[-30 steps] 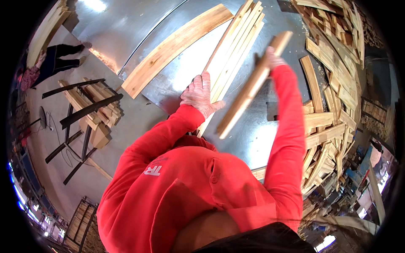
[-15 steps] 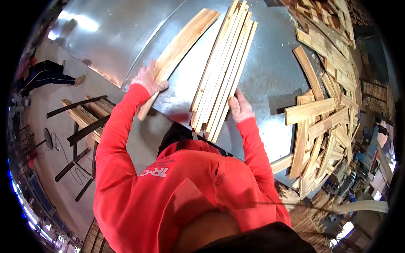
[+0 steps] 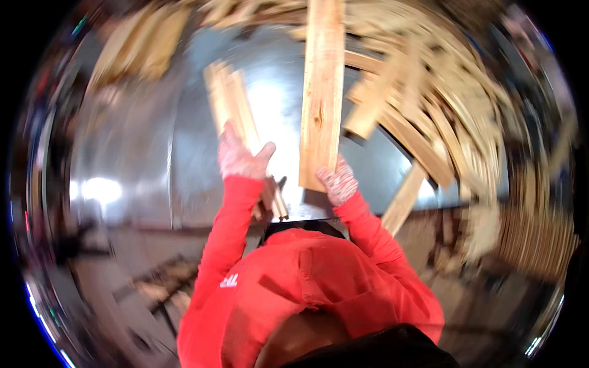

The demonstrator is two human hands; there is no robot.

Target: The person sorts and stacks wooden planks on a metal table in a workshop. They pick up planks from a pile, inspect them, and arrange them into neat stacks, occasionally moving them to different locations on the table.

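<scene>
My right hand [image 3: 338, 183], in a speckled knit glove, grips the near end of a long flat wooden board [image 3: 322, 92]. The board points away from me, its broad face showing a knot. To its left, a bundle of narrow wooden strips [image 3: 232, 101] lies on the metal table. My left hand [image 3: 241, 158], gloved too, is over the bundle, with the thumb stretched out to the side and the fingers extended. It covers the middle of the strips, whose near ends show past my wrist. Motion blurs the picture somewhat.
A large loose heap of wooden boards [image 3: 423, 110] covers the table's right and far side. One board [image 3: 405, 197] sticks out over the near edge. More boards [image 3: 141, 43] are stacked at the far left. The shiny metal tabletop [image 3: 129, 159] reaches to the left.
The view has turned toward the heap. My left hand has let go of its board and is now over the strip bundle. My right hand has left the bundle's side and holds a board.
</scene>
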